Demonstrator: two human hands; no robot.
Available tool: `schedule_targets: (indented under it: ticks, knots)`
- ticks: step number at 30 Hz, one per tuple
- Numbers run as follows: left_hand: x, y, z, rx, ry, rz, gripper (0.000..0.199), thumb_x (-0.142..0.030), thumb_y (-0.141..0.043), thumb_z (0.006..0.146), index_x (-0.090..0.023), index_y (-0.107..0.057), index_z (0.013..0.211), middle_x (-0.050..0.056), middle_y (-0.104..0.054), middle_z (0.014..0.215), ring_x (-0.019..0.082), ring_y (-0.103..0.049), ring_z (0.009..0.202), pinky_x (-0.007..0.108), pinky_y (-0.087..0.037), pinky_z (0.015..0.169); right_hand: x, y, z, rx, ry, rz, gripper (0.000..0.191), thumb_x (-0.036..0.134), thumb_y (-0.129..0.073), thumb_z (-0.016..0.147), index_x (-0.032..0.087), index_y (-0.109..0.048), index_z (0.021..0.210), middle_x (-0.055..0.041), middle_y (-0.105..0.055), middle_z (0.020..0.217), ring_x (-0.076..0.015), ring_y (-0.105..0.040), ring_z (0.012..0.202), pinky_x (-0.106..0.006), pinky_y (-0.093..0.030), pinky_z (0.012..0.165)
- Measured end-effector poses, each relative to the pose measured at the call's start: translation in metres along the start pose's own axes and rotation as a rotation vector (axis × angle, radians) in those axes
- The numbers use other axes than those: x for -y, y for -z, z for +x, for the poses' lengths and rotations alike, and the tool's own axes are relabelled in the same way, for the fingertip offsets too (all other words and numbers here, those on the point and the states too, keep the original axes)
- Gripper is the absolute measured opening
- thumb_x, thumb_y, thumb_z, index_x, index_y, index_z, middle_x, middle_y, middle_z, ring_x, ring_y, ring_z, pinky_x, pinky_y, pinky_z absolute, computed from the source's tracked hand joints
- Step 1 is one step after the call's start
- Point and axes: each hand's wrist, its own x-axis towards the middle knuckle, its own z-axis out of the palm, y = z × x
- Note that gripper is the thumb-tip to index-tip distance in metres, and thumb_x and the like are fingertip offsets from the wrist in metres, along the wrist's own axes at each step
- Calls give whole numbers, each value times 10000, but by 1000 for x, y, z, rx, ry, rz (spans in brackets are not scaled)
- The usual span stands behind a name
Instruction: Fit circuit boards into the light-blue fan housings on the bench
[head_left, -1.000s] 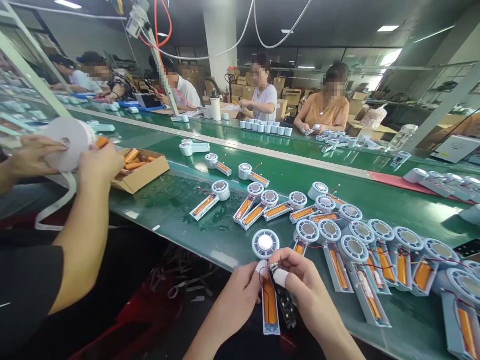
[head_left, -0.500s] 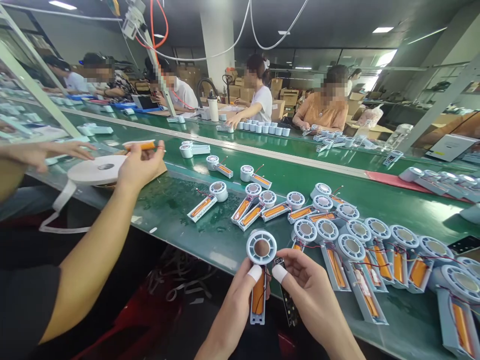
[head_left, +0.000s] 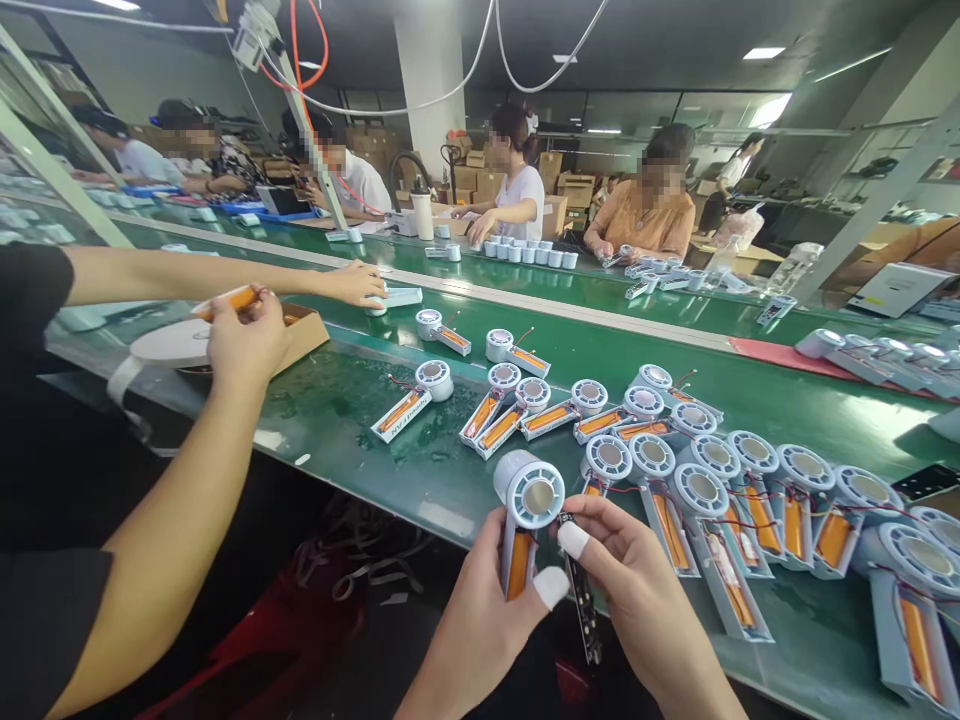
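Observation:
My left hand (head_left: 487,610) is wrapped round the handle of a pale blue handheld fan (head_left: 531,490). The fan's round head tilts up, and an orange battery (head_left: 519,562) shows in its opened handle. Between the thumb and fingers of my right hand (head_left: 626,575) hangs a narrow dark circuit board (head_left: 583,605), its top end close beside the fan head. White covers wrap both thumbs. Whether wires join the board to the fan cannot be made out. Several similar fans (head_left: 701,488) with open handles lie to the right of my hands.
On the left, a co-worker's hand (head_left: 247,340) holds an orange battery near a white tape roll (head_left: 169,343) and a cardboard box (head_left: 304,340). The co-worker's other hand (head_left: 352,284) touches a fan on the green belt (head_left: 600,340). Several people sit across the line.
The fan in my left hand has turned, its head now tilted to the right, and my left thumb has shifted off the handle. The co-worker's far arm has reached right to a fan.

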Motion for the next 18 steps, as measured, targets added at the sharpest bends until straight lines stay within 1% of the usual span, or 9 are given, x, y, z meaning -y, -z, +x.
schedule_targets:
  ticks: [2, 4, 6, 8, 11, 13, 15, 17, 18]
  knots:
    - [1, 0, 0, -16, 28, 43, 429, -428, -657, 901, -213, -566, 1262, 90, -677, 1239, 275, -624, 1147, 359, -486, 994, -1, 1, 0, 24, -22, 32, 416, 457, -868, 721, 197, -702, 999, -58, -746, 937, -202, -676, 878, -287, -515, 814]
    - [3, -1, 0, -38, 41, 81, 394, -444, -583, 945, -217, -560, 1266, 91, -663, 1268, 273, -613, 1161, 359, -474, 1001, -2, 3, -1, 35, -38, 59, 397, 437, -869, 729, 198, -707, 1002, -49, -743, 925, -186, -669, 858, -276, -509, 811]
    - [5, 0, 1, -56, 39, 100, 410, -463, -518, 978, -221, -537, 1308, 95, -648, 1294, 267, -607, 1158, 358, -465, 1000, -3, 3, -2, 32, -51, 91, 381, 423, -868, 736, 201, -712, 1002, -40, -738, 907, -159, -651, 801, -252, -505, 758]
    - [6, 1, 0, -68, 47, 109, 440, -481, -479, 995, -228, -508, 1355, 94, -651, 1285, 258, -618, 1112, 357, -470, 977, -4, 3, -2, 38, -67, 120, 380, 422, -870, 733, 200, -716, 1000, -37, -734, 895, -134, -624, 724, -238, -498, 696]
    - [7, 2, 0, -82, 73, 121, 469, -508, -460, 998, -235, -502, 1378, 91, -658, 1276, 259, -618, 1098, 366, -462, 981, -4, 3, -2, 42, -71, 119, 397, 413, -881, 713, 192, -714, 996, -46, -728, 878, -141, -625, 711, -248, -504, 672]
    - [6, 3, 0, -98, 91, 124, 486, -533, -446, 992, -230, -526, 1363, 100, -648, 1301, 278, -597, 1159, 386, -440, 1021, -3, 4, -2, 52, -39, 75, 407, 406, -877, 714, 192, -702, 1013, -61, -726, 905, -170, -649, 778, -246, -502, 649]
    - [6, 2, -1, -127, 120, 130, 526, -567, -447, 974, -219, -541, 1357, 116, -627, 1343, 304, -557, 1240, 410, -417, 1059, -4, 5, -2, 84, 19, -11, 432, 398, -854, 731, 201, -676, 1072, -71, -721, 957, -195, -662, 843, -251, -508, 642]
    - [6, 1, -1, -172, 160, 134, 588, -606, -473, 940, -206, -544, 1366, 133, -615, 1364, 325, -537, 1272, 426, -416, 1069, -5, 8, -1, 98, 98, -161, 459, 373, -810, 759, 216, -633, 1152, -69, -712, 984, -208, -670, 875, -280, -532, 687]
    - [6, 1, -1, -195, 181, 133, 617, -624, -487, 923, -202, -546, 1369, 139, -622, 1352, 330, -550, 1254, 427, -431, 1054, -6, 9, -1, 74, 145, -267, 457, 360, -776, 784, 223, -610, 1187, -66, -708, 992, -210, -674, 882, -300, -540, 728]
